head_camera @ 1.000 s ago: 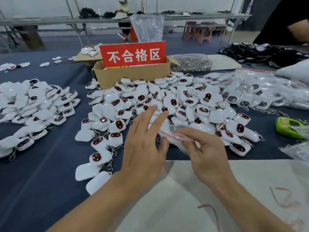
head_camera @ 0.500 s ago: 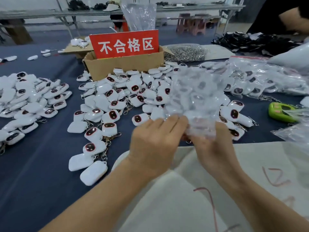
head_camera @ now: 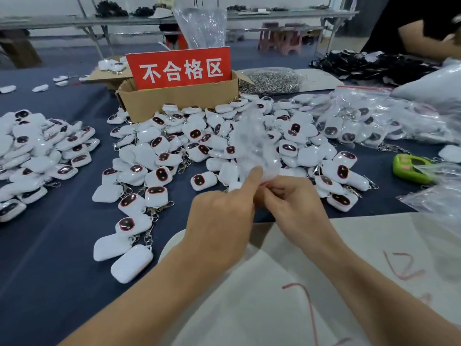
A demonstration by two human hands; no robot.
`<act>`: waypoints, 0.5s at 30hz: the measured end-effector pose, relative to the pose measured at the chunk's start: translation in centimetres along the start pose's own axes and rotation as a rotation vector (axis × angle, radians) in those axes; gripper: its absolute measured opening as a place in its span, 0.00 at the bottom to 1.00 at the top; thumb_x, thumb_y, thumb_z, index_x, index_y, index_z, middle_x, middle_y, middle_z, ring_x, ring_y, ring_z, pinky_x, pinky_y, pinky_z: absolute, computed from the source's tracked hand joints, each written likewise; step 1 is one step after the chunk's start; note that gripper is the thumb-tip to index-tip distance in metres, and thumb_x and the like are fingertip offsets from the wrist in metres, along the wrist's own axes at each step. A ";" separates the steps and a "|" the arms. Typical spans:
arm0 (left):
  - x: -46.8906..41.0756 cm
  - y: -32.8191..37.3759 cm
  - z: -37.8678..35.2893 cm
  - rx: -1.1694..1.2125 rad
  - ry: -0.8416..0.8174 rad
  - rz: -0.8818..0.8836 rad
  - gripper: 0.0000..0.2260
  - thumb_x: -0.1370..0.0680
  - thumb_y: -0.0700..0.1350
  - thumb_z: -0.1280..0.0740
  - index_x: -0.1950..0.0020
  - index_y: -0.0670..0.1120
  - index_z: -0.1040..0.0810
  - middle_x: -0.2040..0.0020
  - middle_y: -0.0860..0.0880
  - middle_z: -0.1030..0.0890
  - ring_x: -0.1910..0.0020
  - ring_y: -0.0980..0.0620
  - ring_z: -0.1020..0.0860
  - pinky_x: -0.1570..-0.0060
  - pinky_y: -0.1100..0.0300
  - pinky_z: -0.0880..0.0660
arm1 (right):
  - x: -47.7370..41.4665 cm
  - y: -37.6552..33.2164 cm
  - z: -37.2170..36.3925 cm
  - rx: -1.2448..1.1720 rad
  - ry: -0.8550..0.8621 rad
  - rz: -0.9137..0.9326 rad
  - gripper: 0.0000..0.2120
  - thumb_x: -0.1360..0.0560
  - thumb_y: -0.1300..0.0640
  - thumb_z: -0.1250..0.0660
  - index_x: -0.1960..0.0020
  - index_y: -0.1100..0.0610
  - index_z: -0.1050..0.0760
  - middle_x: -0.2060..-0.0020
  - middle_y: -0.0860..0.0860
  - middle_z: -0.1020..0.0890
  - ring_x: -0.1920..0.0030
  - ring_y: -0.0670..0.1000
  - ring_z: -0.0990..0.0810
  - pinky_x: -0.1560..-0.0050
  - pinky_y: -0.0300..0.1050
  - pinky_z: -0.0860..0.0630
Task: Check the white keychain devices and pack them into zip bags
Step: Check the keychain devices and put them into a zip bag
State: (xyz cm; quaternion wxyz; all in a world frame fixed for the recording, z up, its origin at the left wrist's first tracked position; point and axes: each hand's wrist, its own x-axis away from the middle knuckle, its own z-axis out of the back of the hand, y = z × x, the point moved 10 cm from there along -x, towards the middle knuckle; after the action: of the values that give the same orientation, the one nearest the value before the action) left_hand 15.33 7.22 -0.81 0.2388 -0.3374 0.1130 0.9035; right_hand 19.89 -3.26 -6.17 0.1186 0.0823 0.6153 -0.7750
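Zip bag up in air over pile of white keychain devices. Left hand and right hand both pinch its lower edge, at red zip strip. Film looks thin, limp, slippery, so better to hold at stiffer strip. Devices probably hard, light, with loose chains.

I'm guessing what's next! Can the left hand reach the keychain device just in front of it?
Probably yes: nothing lies between the left hand and that keychain device, though its fingers are busy pinching the zip bag.

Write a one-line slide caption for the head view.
The left hand and right hand hold a zip bag near a heap of white keychain devices.
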 end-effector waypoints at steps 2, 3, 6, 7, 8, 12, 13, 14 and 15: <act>0.0 -0.2 0.8 0.055 0.102 0.001 0.22 0.34 0.36 0.22 0.40 0.42 0.14 0.76 0.51 0.26 0.80 0.48 0.29 0.78 0.60 0.33 | -0.1 0.4 0.4 0.014 0.025 -0.023 0.13 0.23 0.54 0.33 0.65 0.57 0.21 0.72 0.49 0.21 0.67 0.47 0.28 0.64 0.52 0.29; 0.1 -0.4 1.3 0.077 0.158 0.011 0.17 0.29 0.36 0.25 0.40 0.42 0.14 0.75 0.51 0.26 0.78 0.49 0.29 0.76 0.57 0.32 | -0.3 0.6 0.7 0.014 0.044 -0.040 0.14 0.22 0.55 0.33 0.66 0.57 0.23 0.73 0.48 0.24 0.69 0.46 0.30 0.65 0.48 0.32; 0.5 -0.5 3.9 0.113 0.392 0.007 0.15 0.21 0.34 0.38 0.42 0.42 0.13 0.75 0.50 0.32 0.72 0.51 0.37 0.69 0.58 0.36 | -0.6 1.6 1.6 -0.036 0.116 -0.145 0.14 0.20 0.58 0.32 0.63 0.59 0.21 0.75 0.51 0.24 0.73 0.45 0.30 0.69 0.41 0.32; 0.7 -0.2 4.6 0.088 0.448 -0.019 0.17 0.20 0.34 0.41 0.42 0.43 0.13 0.75 0.50 0.33 0.71 0.51 0.39 0.69 0.57 0.36 | -0.7 1.9 1.7 -0.040 0.117 -0.169 0.13 0.19 0.58 0.32 0.63 0.58 0.20 0.75 0.52 0.22 0.73 0.47 0.29 0.69 0.42 0.32; 0.8 0.3 5.2 0.042 0.489 -0.054 0.18 0.21 0.34 0.41 0.43 0.44 0.13 0.75 0.50 0.34 0.71 0.49 0.39 0.71 0.55 0.36 | -0.7 1.9 1.5 -0.029 0.105 -0.175 0.13 0.19 0.58 0.32 0.62 0.55 0.19 0.75 0.53 0.21 0.74 0.48 0.28 0.70 0.44 0.32; 1.1 2.2 4.7 0.087 0.403 -0.168 0.23 0.33 0.36 0.33 0.39 0.47 0.14 0.66 0.50 0.22 0.64 0.46 0.28 0.58 0.57 0.31 | -0.4 1.1 0.8 -0.046 0.049 -0.137 0.18 0.25 0.63 0.35 0.69 0.46 0.24 0.78 0.48 0.24 0.76 0.48 0.28 0.74 0.41 0.32; 0.7 2.3 3.7 0.144 0.289 -0.175 0.28 0.35 0.40 0.31 0.34 0.47 0.18 0.54 0.49 0.17 0.54 0.46 0.23 0.47 0.58 0.30 | -0.4 1.1 0.8 -0.048 0.038 -0.151 0.19 0.24 0.64 0.35 0.69 0.47 0.24 0.78 0.48 0.24 0.76 0.48 0.28 0.75 0.41 0.33; 0.4 2.2 2.5 0.183 0.150 -0.181 0.34 0.36 0.44 0.29 0.27 0.47 0.23 0.39 0.48 0.18 0.39 0.46 0.23 0.36 0.57 0.33 | -0.4 1.3 0.8 -0.051 0.027 -0.172 0.19 0.24 0.65 0.34 0.69 0.48 0.23 0.79 0.48 0.25 0.76 0.49 0.29 0.75 0.40 0.33; 0.1 2.0 1.2 0.186 0.016 -0.183 0.40 0.35 0.48 0.29 0.22 0.47 0.30 0.27 0.47 0.25 0.28 0.46 0.29 0.28 0.56 0.38 | -0.4 1.6 0.8 -0.065 0.015 -0.201 0.18 0.23 0.65 0.34 0.69 0.50 0.23 0.79 0.50 0.25 0.76 0.49 0.31 0.75 0.39 0.34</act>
State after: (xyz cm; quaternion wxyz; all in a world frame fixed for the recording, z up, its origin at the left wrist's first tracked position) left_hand 13.56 5.97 0.05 0.3495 -0.3298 0.1668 0.8610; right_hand 20.78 -4.37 -7.32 0.0383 0.0222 0.6462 -0.7618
